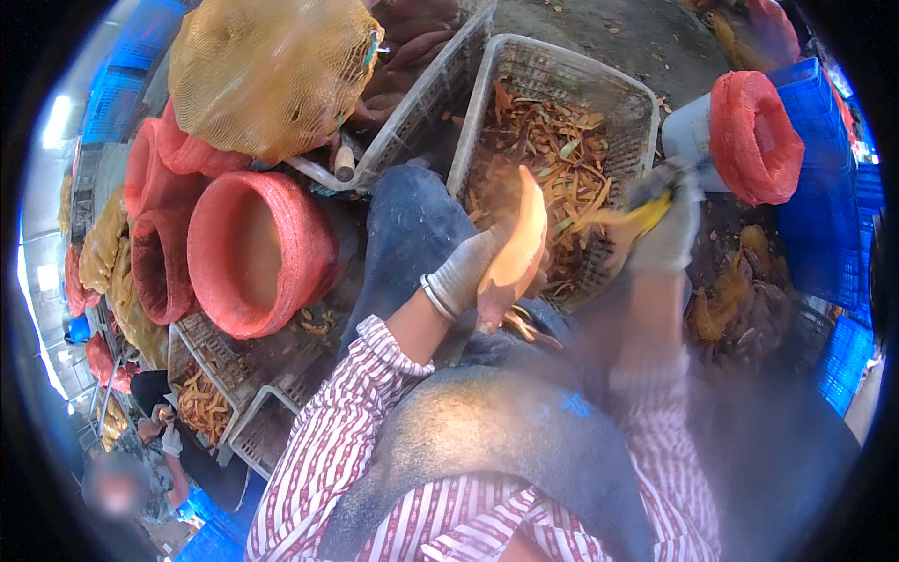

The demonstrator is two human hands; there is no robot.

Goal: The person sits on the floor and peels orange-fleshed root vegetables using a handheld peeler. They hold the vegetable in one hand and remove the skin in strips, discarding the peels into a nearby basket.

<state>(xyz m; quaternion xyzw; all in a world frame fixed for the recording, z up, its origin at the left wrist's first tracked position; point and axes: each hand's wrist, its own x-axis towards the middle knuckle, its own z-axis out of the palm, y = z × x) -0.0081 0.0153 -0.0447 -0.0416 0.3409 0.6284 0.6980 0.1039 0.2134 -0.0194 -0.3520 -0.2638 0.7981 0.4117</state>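
Note:
My left hand [469, 270], in a pale glove, holds a partly peeled sweet potato [518, 242] upright above my lap. Its upper part shows pale orange flesh, while reddish skin stays on the lower end. To the right, my right hand [667, 232], also gloved and blurred by motion, grips a peeler with a yellow handle [650, 213]. The peeler's head is too blurred to make out. Under and beyond both hands stands a grey plastic crate [653, 126] with many peelings [576, 154] in it.
Buckets lined with red mesh [263, 253] stand at left, another [755, 137] at right. A yellow mesh sack [267, 70] lies by a crate of unpeeled sweet potatoes [414, 42]. Blue crates [818, 190] are stacked far right. Another person [172, 442] works at lower left.

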